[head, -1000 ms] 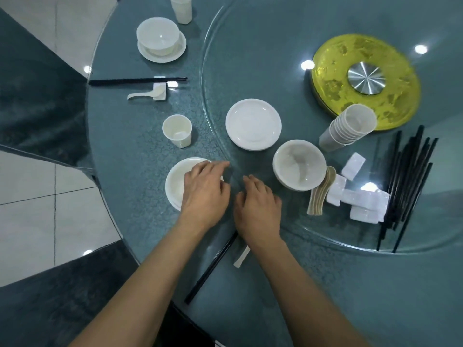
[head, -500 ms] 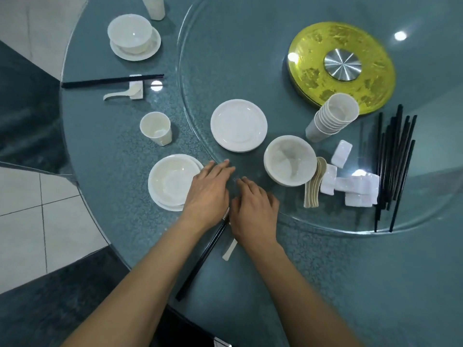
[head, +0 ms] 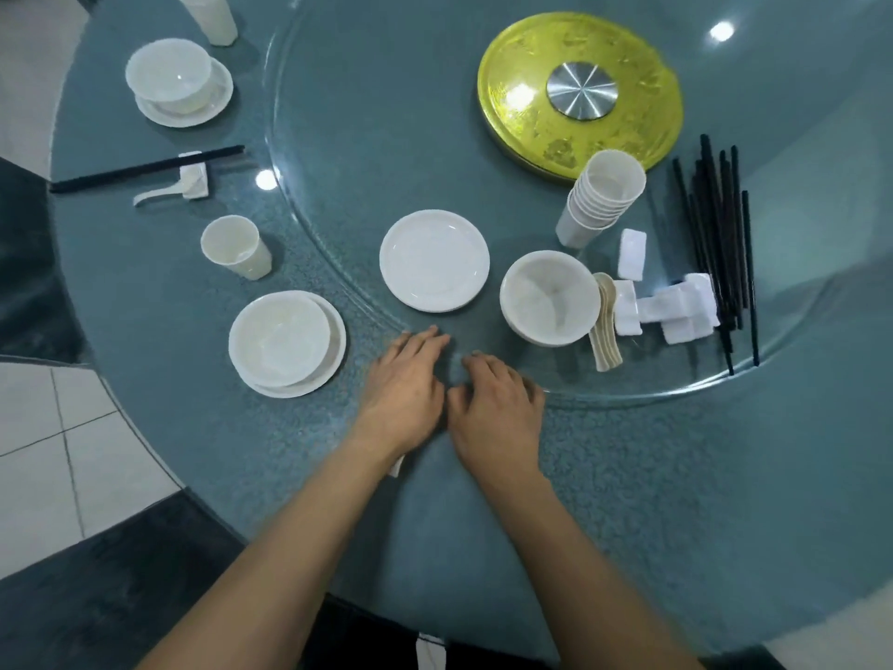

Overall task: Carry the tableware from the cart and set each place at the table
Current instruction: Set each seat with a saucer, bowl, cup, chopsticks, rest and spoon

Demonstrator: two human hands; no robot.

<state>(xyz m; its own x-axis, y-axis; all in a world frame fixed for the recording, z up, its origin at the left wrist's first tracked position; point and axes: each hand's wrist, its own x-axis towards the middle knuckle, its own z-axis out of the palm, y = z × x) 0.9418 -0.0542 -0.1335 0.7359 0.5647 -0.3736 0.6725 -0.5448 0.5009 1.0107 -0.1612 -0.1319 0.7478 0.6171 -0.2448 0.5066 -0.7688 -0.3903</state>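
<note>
My left hand [head: 403,379] lies palm down on the teal table [head: 628,500], fingers nearly straight, just right of a white bowl [head: 280,336] on its plate [head: 336,360]. Touching it on the right, my right hand [head: 497,403] rests with lightly bent fingers at the edge of the glass turntable [head: 338,113]. Whatever lies under the hands is hidden; a small white tip [head: 396,469] shows beside my left wrist. A white cup [head: 237,253] stands beyond the bowl.
The turntable holds a plate [head: 435,261], stacked bowls [head: 548,297], spoons [head: 606,331], stacked cups [head: 601,200], white chopstick rests [head: 676,307], black chopsticks [head: 720,244] and a yellow disc [head: 580,89]. At far left stands a laid place: bowl [head: 169,82], chopsticks [head: 145,169], spoon [head: 159,193].
Both hands have slid right together, off the bowl and plate. The black chopsticks and white spoon seen under my wrists before are now almost wholly covered by my left forearm.
</note>
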